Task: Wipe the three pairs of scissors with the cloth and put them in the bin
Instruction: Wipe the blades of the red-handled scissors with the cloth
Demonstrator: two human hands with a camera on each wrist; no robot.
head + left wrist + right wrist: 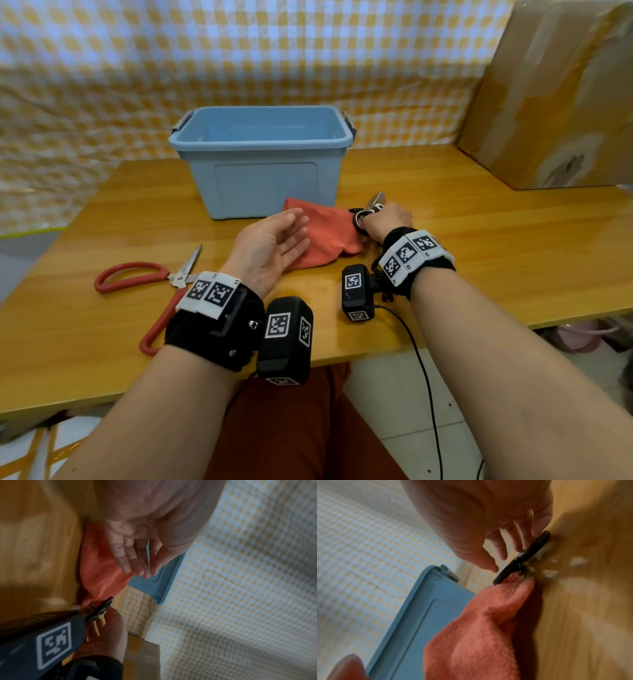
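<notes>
A blue bin stands at the middle back of the wooden table. An orange-red cloth lies crumpled in front of the bin. My left hand hovers over the cloth's left part, palm turned inward and fingers straight, holding nothing. My right hand is on the black-handled scissors at the cloth's right edge, fingers curled onto the handle; the blades point up and away. Red-handled scissors lie spread on the table at the left. I see only two pairs.
A large cardboard box stands at the back right corner. A yellow checked cloth hangs behind the table. The table's front edge is near my wrists, and a black cable hangs off it.
</notes>
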